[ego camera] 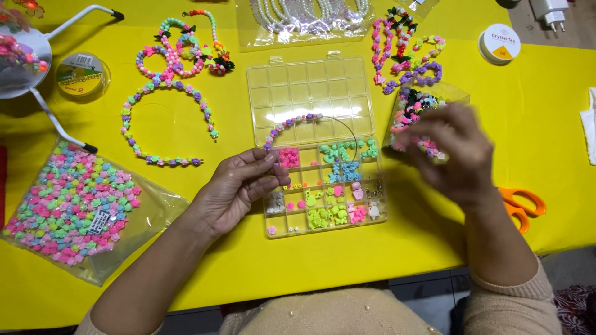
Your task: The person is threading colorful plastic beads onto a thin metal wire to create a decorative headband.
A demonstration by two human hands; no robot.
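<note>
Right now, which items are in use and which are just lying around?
In use: left hand pinching the partly beaded wire strand; right hand over the bag of beads; clear compartment box.

Idle: orange scissors, finished bead strands, cord spool, bag of pastel beads.

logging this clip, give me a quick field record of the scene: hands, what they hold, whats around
surface: yellow table
left hand: fingers pinch the end of a wire partly strung with purple and pink beads
right hand: blurred, raised over a bag of mixed beads; hold unclear
centre: clear bead box, near compartments filled, far ones empty
left: bag of pastel beads, finished bead strands, cord spool
right: orange scissors, white spool
</note>
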